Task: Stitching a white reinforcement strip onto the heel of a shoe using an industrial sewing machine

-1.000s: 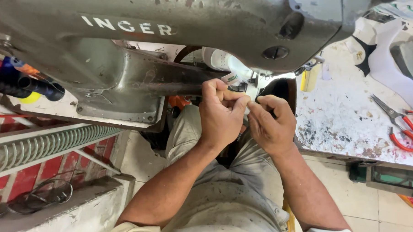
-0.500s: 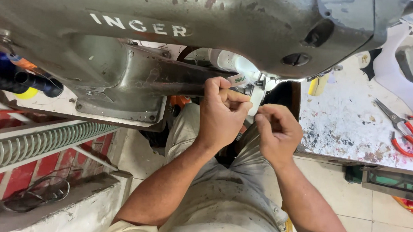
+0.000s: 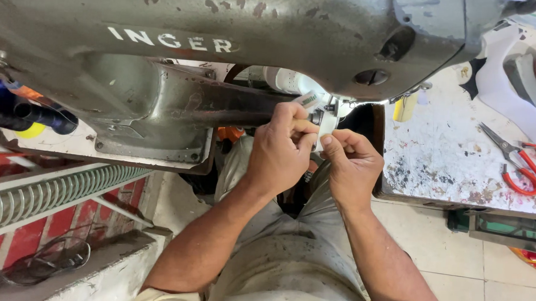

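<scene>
Since half a second ago the right hand has come back up from below and closed in beside the left hand, and both now meet at the needle end of the grey sewing machine. The left hand's fingers are curled tight, pinching a small white strip against the slim machine arm. The right hand's thumb and forefinger are pinched narrow on the strip's lower edge, just under the small metal foot.

The step in hand looks like seating the strip at the needle point. I judge the next move calls for fine, steady finger work, keeping the piece taut and the fingertips clear of the needle, which is too small to make out here.

Red-handled scissors lie well apart on the paint-spattered worktable to the right.
</scene>
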